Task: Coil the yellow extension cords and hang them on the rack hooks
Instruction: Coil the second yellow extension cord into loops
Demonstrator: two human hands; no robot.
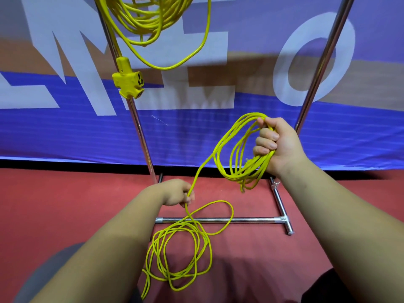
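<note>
Head camera view, looking down at both arms. Our right hand (277,145) was clenched around the top of a half-made coil (231,154) of thin yellow extension cord, whose loops hung from the fist near the rack's right upright (323,62). Our left hand (178,193) sat lower and to the left, fingers curled round a single strand of the same cord. That strand ran up to the coil and down to a loose pile (179,254) on the red floor (65,204), lying across the rack's chrome base bar (240,220). At the top of the view a second yellow cord (148,20) hung already coiled, its hook out of sight, and its three-way socket block (127,80) dangled against the left upright (140,132). A blue banner (65,132) with large white letters stood behind.

We judged the cord light, limp and smooth-jacketed, so it would flop into uneven loops instead of keeping a shape. The sound grip seemed to be all loops gathered at the top in one fist, with the feeding hand loose enough for the strand to slide. The floor pile crossed over itself, so we thought it might snag as it was drawn up
</note>
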